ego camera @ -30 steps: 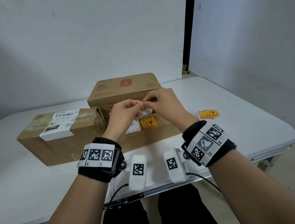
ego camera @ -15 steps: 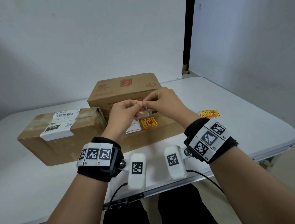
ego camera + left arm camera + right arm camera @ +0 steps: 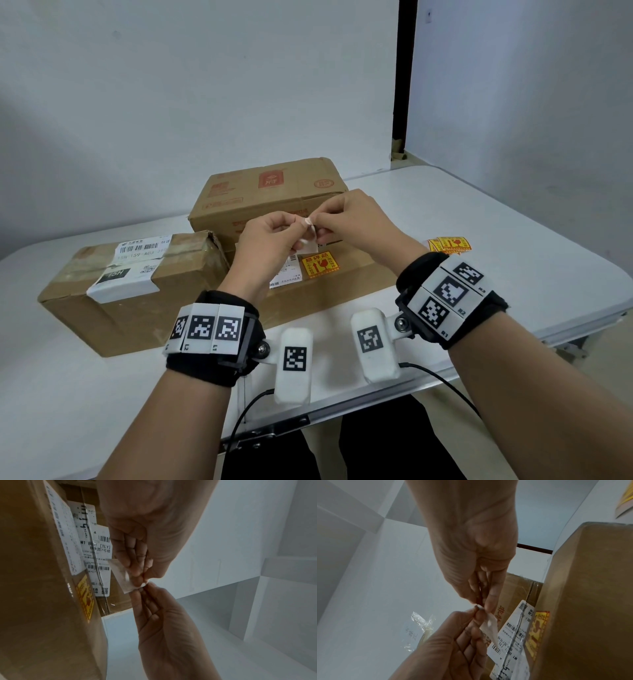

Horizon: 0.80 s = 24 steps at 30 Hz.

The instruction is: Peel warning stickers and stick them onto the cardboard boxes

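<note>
Head view: left hand (image 3: 270, 236) and right hand (image 3: 356, 219) both pinch one sticker (image 3: 309, 236) above the nearest box (image 3: 329, 287); the peel should go slowly from the corner, backing held firm; spare stickers (image 3: 450, 244) lie on the bench (image 3: 513, 274) beyond.

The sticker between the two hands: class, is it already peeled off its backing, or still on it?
Cannot tell. Both hands, left hand and right hand, pinch one corner of the sticker; only its white side shows.

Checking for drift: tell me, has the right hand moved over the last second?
Barely: the right hand remains in front of the rear box, pinching the sticker.
</note>
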### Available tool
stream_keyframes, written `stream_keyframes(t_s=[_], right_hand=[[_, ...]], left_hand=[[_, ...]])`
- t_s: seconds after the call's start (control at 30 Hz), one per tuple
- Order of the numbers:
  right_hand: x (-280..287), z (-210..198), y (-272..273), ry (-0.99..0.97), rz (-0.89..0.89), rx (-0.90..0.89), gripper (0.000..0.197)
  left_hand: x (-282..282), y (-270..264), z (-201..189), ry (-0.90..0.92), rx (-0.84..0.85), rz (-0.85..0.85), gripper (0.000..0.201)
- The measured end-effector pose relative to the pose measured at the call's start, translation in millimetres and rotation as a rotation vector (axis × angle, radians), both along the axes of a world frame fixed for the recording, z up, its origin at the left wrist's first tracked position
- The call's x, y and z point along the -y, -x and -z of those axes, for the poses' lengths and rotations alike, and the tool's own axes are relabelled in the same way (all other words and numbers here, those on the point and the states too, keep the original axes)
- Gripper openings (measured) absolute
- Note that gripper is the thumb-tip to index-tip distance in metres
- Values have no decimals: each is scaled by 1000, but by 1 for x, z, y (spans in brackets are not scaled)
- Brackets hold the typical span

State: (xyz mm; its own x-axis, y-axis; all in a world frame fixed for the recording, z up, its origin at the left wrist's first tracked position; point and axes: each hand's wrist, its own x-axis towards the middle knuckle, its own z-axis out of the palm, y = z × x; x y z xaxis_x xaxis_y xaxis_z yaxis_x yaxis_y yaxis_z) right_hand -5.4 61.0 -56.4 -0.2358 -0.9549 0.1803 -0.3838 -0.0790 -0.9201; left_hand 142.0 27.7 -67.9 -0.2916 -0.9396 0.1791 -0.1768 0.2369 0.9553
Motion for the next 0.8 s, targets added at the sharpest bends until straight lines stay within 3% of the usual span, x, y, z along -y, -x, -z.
stream_keyframes(t_s=[0.37, 0.53, 0.73, 0.8], right_hand=[[2, 7, 11, -80, -125, 308, 12], [2, 12, 25, -101, 1, 595, 21], [-3, 23, 58, -92, 117, 918, 5], [-6, 28, 78, -57, 192, 1057, 8]], left_hand=[[0, -1, -3, -62, 45, 44, 14], [2, 3, -8, -103, 63, 28, 13], [9, 15, -19, -103, 131, 67, 11], [9, 23, -23, -87, 171, 86, 11]])
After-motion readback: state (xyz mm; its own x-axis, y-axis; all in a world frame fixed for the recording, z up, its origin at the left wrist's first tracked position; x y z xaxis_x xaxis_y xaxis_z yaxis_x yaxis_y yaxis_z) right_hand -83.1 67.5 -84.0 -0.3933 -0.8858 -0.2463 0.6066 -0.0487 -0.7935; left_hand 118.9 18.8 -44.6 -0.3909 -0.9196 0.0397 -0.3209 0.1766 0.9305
